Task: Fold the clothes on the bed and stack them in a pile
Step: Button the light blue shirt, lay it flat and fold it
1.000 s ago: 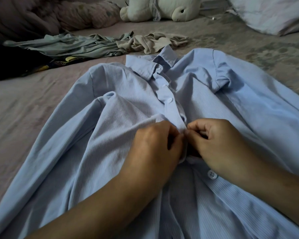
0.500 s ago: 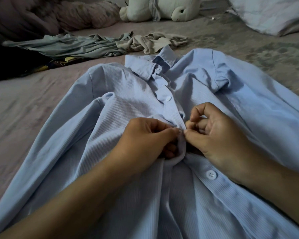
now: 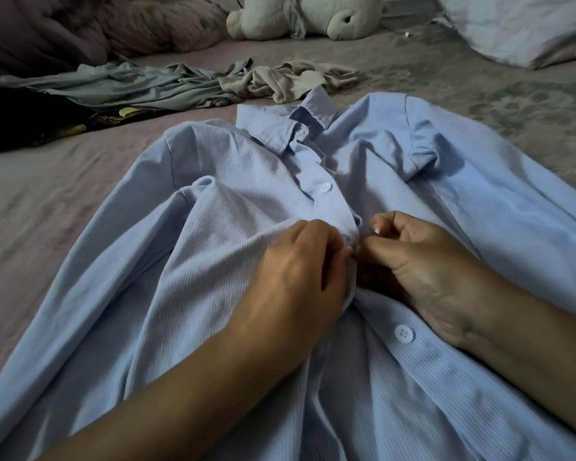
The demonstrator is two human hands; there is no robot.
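The blue shirt (image 3: 213, 261) lies spread face up on the bed (image 3: 47, 211) in front of me. My left hand (image 3: 300, 277) pinches its front edge at mid-chest, and my right hand (image 3: 423, 261) pinches the opposite edge, fingertips nearly touching.

— From my screen, the shirt (image 3: 213, 294) under my hands reads as thin woven cloth, pale blue with fine ribbed stripes, matt, creased in soft folds.

— And its buttons?

— The button (image 3: 404, 334) near my right wrist looks like smooth white plastic with a slight sheen.

— What about the bed?

— The bedsheet (image 3: 47, 211) is a matt, slightly napped cloth, greyish pink. Far left, the grey garment (image 3: 113, 86) looks like limp, soft jersey; the beige garment (image 3: 296, 79) beside it is crumpled cloth. The soft toy (image 3: 313, 15) at the far edge is fuzzy plush, and the pillow (image 3: 519, 24) far right is smooth cotton-like cloth.
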